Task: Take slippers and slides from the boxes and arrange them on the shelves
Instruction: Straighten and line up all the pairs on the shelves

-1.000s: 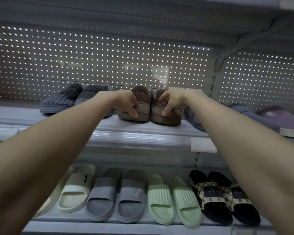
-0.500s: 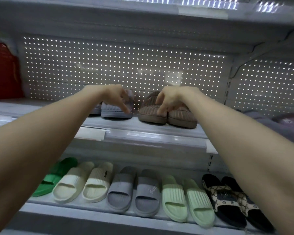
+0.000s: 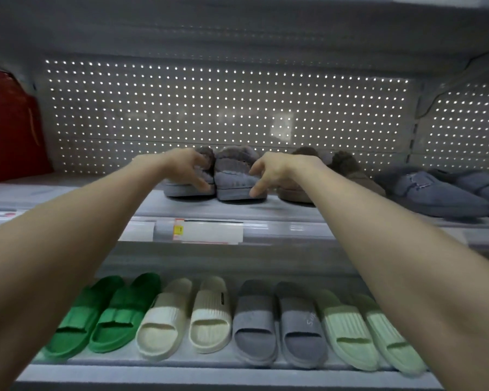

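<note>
Both arms are reaching up to the upper shelf [image 3: 68, 193]. The left hand [image 3: 185, 169] is gripping the left grey slipper [image 3: 181, 191], fingers curling over its fuzzy top. The right hand [image 3: 271, 173] is clutching the right grey slipper [image 3: 232, 176]. The pair is sitting side by side, touching, just beside the brown slippers [image 3: 347, 167].

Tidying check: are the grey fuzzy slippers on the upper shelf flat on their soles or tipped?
Flat: the grey slippers sit sole-down, side by side on the upper shelf; left hand and right hand each grip one.
</note>
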